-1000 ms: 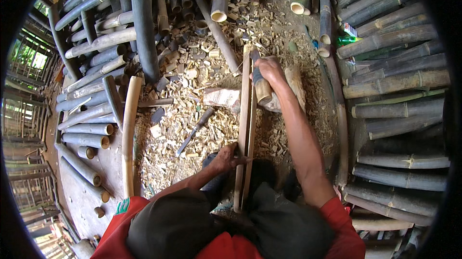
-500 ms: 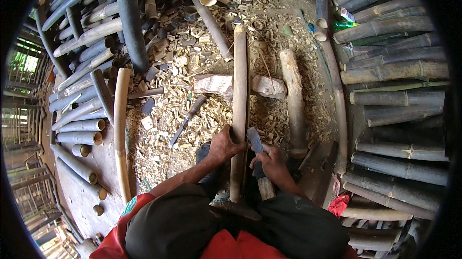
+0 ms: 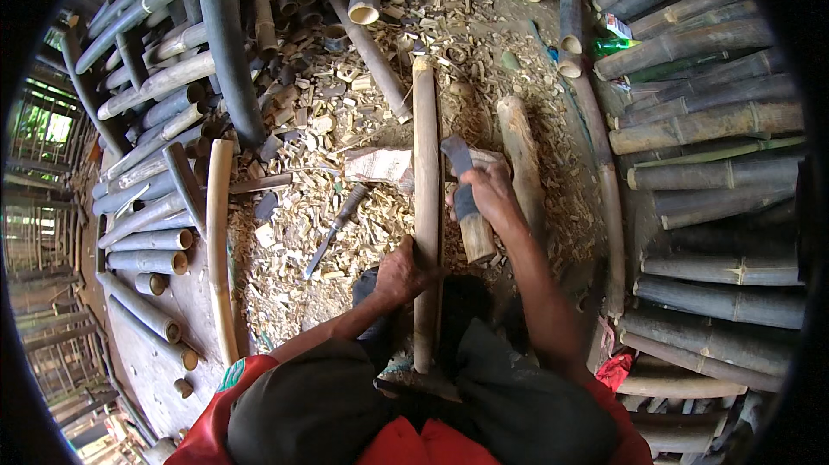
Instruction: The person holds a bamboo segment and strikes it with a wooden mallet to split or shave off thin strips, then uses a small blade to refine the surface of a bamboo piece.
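Note:
A long pale bamboo pole (image 3: 426, 137) runs from between my knees away from me, across a split wooden block (image 3: 376, 166). My left hand (image 3: 401, 273) is closed around its near half. To the right of the pole, my right hand (image 3: 490, 193) grips a knife (image 3: 476, 239). The knife's short dark blade points away and its thick wooden handle end points toward me. The blade lies close beside the pole over the block; whether it touches cannot be made out.
A dark-handled knife (image 3: 337, 230) lies on wood chips (image 3: 328, 120) to the left. A thick log (image 3: 522, 150) lies right of the block. Dark bamboo poles (image 3: 725, 176) are stacked at the right, more (image 3: 164, 240) at the left. A pale bamboo length (image 3: 218, 249) stands nearer me.
My right hand has moved away from me with the knife, along the pole toward the block. My left hand keeps its hold on the pole, and the view has shifted slightly.

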Tool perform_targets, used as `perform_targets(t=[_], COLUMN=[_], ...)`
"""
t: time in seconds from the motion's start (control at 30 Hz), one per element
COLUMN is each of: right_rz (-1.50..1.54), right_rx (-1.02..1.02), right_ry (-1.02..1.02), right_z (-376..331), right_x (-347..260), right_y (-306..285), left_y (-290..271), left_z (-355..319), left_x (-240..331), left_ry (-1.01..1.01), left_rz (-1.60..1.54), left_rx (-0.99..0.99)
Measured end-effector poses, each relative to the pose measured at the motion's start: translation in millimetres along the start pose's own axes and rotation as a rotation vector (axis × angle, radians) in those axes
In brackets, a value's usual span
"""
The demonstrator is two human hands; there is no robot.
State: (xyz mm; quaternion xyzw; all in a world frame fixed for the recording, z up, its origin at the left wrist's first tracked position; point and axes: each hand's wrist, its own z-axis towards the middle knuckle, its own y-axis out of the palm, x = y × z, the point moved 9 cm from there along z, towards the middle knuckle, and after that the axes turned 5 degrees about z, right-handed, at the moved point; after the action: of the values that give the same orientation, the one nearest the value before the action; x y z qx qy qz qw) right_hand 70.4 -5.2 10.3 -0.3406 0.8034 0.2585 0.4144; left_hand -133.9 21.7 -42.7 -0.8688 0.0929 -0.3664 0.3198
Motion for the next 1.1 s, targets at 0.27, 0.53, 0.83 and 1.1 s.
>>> perform_targets(t=[0.27,0.53,0.83,1.1], right_rz=[0.012,-0.162,-0.391,-0.755], right_rx=[0.049,0.081,0.065,0.055], right_ry=[-0.14,-0.074,-0.179,-0.338], right_z=[80,107,111,88], right_x=[-70,-114,-94,-80], right_y=[1,-7,7,11], left_y=[6,0,10,16], left_z=[2,1,6,11], left_x=[-6,1,-10,-7], left_ry=[-0.021,0.06,0.199,0.236], left_rz=[0.019,-0.078,-0.406,-0.344], left_rx=[-0.007,-0.005,-0.169,-0.22])
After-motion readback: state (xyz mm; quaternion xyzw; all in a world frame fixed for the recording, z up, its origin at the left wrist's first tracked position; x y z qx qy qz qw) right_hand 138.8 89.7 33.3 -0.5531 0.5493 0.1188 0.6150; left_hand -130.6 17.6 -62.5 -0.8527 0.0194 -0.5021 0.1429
